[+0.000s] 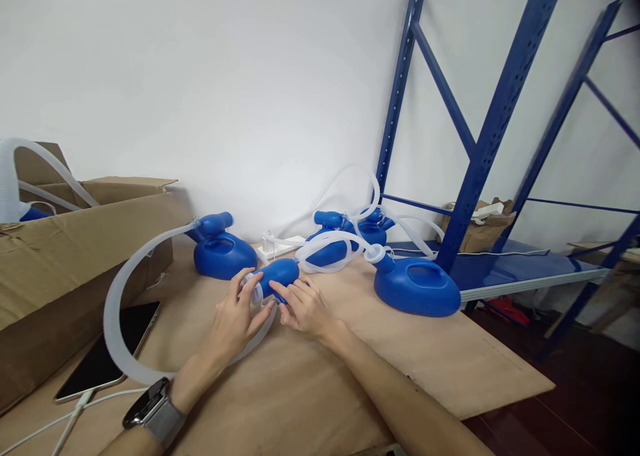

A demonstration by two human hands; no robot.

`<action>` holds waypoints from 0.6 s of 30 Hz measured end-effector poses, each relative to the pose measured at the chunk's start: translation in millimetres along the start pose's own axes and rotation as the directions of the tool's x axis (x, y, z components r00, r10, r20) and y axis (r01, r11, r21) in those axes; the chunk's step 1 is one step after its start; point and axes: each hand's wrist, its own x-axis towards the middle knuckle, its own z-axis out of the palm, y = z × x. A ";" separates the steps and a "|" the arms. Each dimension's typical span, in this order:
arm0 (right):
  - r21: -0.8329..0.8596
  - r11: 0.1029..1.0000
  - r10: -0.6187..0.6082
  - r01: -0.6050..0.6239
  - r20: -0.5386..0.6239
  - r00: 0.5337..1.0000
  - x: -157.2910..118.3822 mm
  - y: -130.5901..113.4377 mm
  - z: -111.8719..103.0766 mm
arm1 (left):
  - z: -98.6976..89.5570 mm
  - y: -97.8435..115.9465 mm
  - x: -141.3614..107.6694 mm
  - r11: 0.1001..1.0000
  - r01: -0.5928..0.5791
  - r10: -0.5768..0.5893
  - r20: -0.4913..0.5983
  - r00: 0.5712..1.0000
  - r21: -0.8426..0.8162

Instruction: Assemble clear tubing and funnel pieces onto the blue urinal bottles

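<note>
Both hands grip a blue plastic urinal cup (pixel 281 273), a rounded tube lying sideways above the table with a translucent white cap on its left end. My left hand (pixel 237 309) is closed around the capped end, thumb below and fingers above. From the right, my right hand (pixel 303 303) pinches the cup's underside, its index finger pressed along the blue surface. A thin white strap hangs between the two thumbs. Behind stands a blue urinal bottle (pixel 225 259) whose white corrugated hose (pixel 114 309) loops in front. Another blue bottle (pixel 417 286), with a white cap, sits right of my hands.
More blue bottles (pixel 327 249) with coiled hoses stand at the back by a white power strip (pixel 283 246). A large cardboard box (pixel 85 256) occupies the left, beside a black tablet (pixel 110 353) with a cable. Blue rack posts (pixel 493 123) rise at right, beyond the table edge.
</note>
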 end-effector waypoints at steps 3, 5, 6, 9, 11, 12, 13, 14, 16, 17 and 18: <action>0.000 1.000 -0.003 0.003 0.025 1.000 -1.8 -0.8 2.9 | 0.1 1.4 -0.2 1.000 0.013 -0.013 -0.018 1.000 -0.001; 0.025 1.000 -0.020 0.019 0.037 0.999 -2.8 -1.5 4.7 | -0.3 2.2 0.3 1.000 0.008 -0.009 -0.034 0.999 -0.029; 0.040 0.999 -0.024 0.023 0.034 0.999 -2.9 -2.1 5.2 | -0.5 2.4 0.7 0.999 0.005 -0.007 -0.042 0.999 -0.046; 0.091 0.995 0.030 -0.031 0.007 1.000 -2.3 -4.6 5.3 | -0.9 1.9 2.3 0.995 0.002 -0.006 -0.046 0.999 -0.096; 0.119 0.990 0.075 -0.075 0.006 0.997 -1.5 -6.1 4.4 | -1.0 1.0 3.4 0.992 -0.004 -0.001 -0.039 0.999 -0.125; 0.125 0.988 0.087 -0.088 0.012 0.996 -1.3 -6.6 4.0 | -1.1 0.4 3.8 0.991 -0.012 0.007 -0.035 0.999 -0.136; 0.127 0.987 0.094 -0.095 0.018 0.995 -1.2 -6.9 3.6 | -1.3 -0.2 4.2 0.989 -0.021 0.016 -0.030 0.999 -0.145; 0.123 0.988 0.097 -0.099 0.022 0.995 -1.2 -7.0 3.2 | -1.4 -0.8 4.4 0.988 -0.029 0.026 -0.024 0.999 -0.151; 0.108 0.989 0.097 -0.100 0.028 0.995 -1.3 -6.9 2.8 | -1.6 -1.8 4.5 0.987 -0.041 0.039 -0.013 0.999 -0.156; 0.099 0.990 0.094 -0.096 0.031 0.995 -1.2 -6.7 2.7 | -1.6 -2.1 4.4 0.987 -0.042 0.041 -0.009 0.999 -0.156; 0.088 0.992 0.086 -0.089 0.035 0.996 -1.0 -6.5 2.5 | -1.5 -2.3 4.3 0.987 -0.040 0.039 -0.007 0.999 -0.155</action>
